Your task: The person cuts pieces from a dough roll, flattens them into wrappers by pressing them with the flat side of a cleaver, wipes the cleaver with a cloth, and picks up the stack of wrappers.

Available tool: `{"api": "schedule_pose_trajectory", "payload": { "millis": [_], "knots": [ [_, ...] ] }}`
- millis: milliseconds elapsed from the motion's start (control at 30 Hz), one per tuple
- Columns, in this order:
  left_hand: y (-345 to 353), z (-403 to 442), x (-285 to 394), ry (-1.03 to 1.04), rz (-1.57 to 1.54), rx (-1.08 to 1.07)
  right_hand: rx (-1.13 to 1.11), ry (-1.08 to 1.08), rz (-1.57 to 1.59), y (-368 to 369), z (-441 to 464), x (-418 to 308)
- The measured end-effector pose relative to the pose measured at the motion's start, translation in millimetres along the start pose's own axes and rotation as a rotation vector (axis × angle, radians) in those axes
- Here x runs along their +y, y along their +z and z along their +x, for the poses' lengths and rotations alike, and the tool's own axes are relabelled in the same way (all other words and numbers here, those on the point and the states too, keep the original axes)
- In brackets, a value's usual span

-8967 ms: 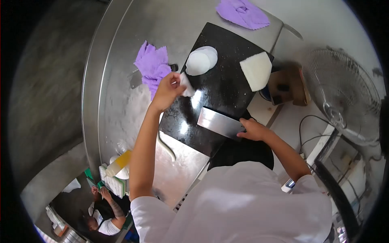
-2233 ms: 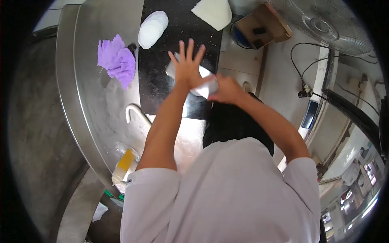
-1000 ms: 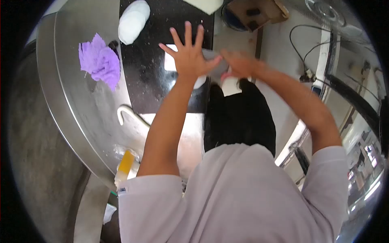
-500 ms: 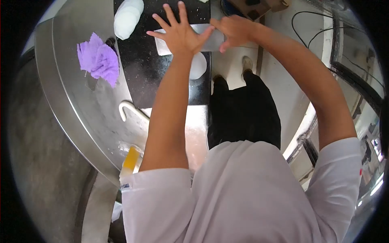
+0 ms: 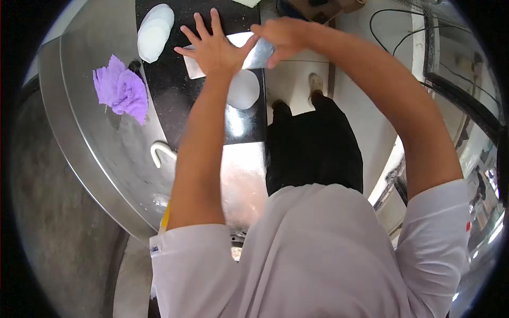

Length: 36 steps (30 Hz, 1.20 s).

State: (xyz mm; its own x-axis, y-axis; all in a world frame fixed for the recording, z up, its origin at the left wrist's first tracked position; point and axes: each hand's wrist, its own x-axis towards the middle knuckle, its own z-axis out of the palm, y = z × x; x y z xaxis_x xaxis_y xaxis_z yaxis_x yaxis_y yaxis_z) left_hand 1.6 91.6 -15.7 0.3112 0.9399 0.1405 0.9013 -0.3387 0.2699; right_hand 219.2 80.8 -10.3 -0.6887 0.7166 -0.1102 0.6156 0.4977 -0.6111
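My left hand (image 5: 214,52) lies flat with its fingers spread on a broad metal blade (image 5: 195,66), over a black board (image 5: 175,93). My right hand (image 5: 281,36) is closed at the blade's right end, past the board's right edge; the handle itself is hidden by the fingers. A thin white round sheet (image 5: 244,90) lies on the board just below the blade. Several more white rounds (image 5: 155,33) sit overlapped in a pile at the board's upper left.
A crumpled purple cloth (image 5: 122,89) lies on the metal counter (image 5: 79,79) left of the board. Below it is a white curved hook or tube (image 5: 159,151). A cardboard box (image 5: 318,9) stands at the top right, with black cables (image 5: 374,32) beyond it.
Since the first frame, my left hand has let go of a small white piece and now lies spread on the blade. The blade has moved up the board, and a white round shows below it.
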Motion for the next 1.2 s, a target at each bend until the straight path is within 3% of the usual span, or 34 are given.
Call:
{"api": "schedule_pose_trajectory", "payload": {
  "millis": [33,100,133,200,233,267,300,367,400,433,533,600,633,667,767,900,967,1000,1033,1100,1167,1200],
  "knots": [
    [2,-3,0,0.000,-0.001,0.002,0.000,0.000,-0.003,1,-4,-3],
    [4,-30,-6,0.123,-0.022,-0.027,-0.214,0.165,0.147,20,-18,-22],
    [8,-33,3,0.096,-0.005,-0.024,-0.113,0.154,0.117,34,-27,-23],
    [16,-15,6,0.047,0.018,-0.019,-0.136,0.183,0.065,21,-23,-3],
    [5,-12,7,0.019,0.061,-0.037,-0.138,0.214,0.041,13,-17,-9],
    [-32,3,31,-0.126,0.122,-0.184,-0.111,0.175,-0.023,5,-6,1],
    [-31,13,28,-0.122,0.131,-0.157,-0.092,0.163,-0.041,2,1,8],
    [-21,28,16,-0.073,0.185,-0.203,-0.025,0.078,0.025,5,6,10],
    [-27,21,13,0.012,0.101,-0.187,-0.148,0.226,0.127,-2,1,-14],
    [5,5,-19,0.220,-0.004,-0.068,-0.098,0.212,0.059,10,-12,-26],
    [-2,-25,-28,0.371,-0.040,-0.148,-0.210,0.227,0.132,48,-28,-32],
    [-6,-9,-27,0.377,-0.028,-0.125,0.086,0.172,0.083,64,-32,-32],
    [-23,-1,-23,0.409,-0.004,-0.105,0.070,0.158,0.100,61,-28,-39],
    [-46,17,-6,0.361,0.177,-0.371,0.028,0.206,0.106,44,-19,-35],
    [-46,34,2,0.374,0.207,-0.372,0.065,0.247,0.095,32,-21,-31],
    [-21,-1,-11,0.553,0.143,-0.304,-0.060,0.391,0.167,64,-37,-54],
    [-28,8,-11,0.551,0.082,-0.286,0.226,0.272,0.133,85,-35,-48],
    [-30,15,-14,0.546,0.093,-0.262,0.090,0.355,0.141,65,-25,-45],
    [-26,24,-14,0.544,0.137,-0.181,0.114,0.350,0.131,52,-16,-39],
    [-42,40,-4,0.450,0.356,-0.217,0.162,0.341,0.069,31,-6,-27],
    [-28,41,-16,0.426,0.191,0.052,0.294,0.401,-0.017,25,14,-17],
    [-24,36,-21,0.483,0.159,-0.029,0.278,0.525,0.109,12,21,-19]
  ]
}}
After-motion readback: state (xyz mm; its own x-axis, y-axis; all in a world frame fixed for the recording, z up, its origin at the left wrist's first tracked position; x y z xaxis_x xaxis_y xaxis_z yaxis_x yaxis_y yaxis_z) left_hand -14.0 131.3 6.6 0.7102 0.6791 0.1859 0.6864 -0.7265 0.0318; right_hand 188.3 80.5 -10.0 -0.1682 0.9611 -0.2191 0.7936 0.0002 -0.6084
